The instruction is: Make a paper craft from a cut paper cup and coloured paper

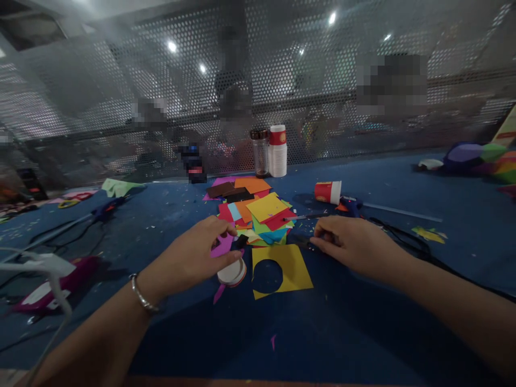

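My left hand (201,250), with a silver bracelet at the wrist, has thumb and fingers round a small black piece (242,241). Just below its thumb is a white round cup end (233,272) with a purple strip beside it. My right hand (342,242) has its fingers curled at a dark slim tool (303,242), blurred and partly hidden. Between the hands lies a yellow sheet (297,269) with a round hole cut in it. Behind it is a pile of coloured paper (266,207), with a pen (304,217) across its right side.
A paper cup (328,192) lies on its side near a blue glue gun (351,206). Stacked cups (278,156) and a clear bottle (260,156) stand behind the pile. Another glue gun (108,208) and a magenta case (60,285) with cables are at left.
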Motion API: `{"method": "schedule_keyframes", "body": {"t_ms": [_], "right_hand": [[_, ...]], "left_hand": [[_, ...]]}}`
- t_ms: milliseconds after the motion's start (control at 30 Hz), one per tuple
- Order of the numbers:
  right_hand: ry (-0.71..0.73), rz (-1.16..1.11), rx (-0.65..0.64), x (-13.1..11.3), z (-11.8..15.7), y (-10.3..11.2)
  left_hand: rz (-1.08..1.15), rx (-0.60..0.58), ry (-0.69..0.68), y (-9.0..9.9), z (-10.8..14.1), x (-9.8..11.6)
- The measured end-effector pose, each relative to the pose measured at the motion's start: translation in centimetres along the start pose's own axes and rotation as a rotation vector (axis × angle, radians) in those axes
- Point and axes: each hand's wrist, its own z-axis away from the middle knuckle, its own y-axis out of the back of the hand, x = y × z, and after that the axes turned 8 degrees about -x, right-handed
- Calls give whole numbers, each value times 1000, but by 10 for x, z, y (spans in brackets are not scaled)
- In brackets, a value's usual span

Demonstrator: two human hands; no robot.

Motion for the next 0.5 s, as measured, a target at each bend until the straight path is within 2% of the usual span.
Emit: {"method": "schedule_keyframes", "body": {"t_ms": [100, 233, 333, 500], "right_hand": [[8, 9, 29, 0, 0, -1], [26, -6, 57, 1, 1, -2], [41, -32, 69, 1, 2, -1], [49, -65, 36, 1, 0, -1]], "left_hand": [[-137, -97, -77, -3, -13, 18], [-214, -260, -181, -19, -37, 36], [-179, -356, -157, -29, -50, 41], [-1, -438, -69, -33, -57, 36]]}}
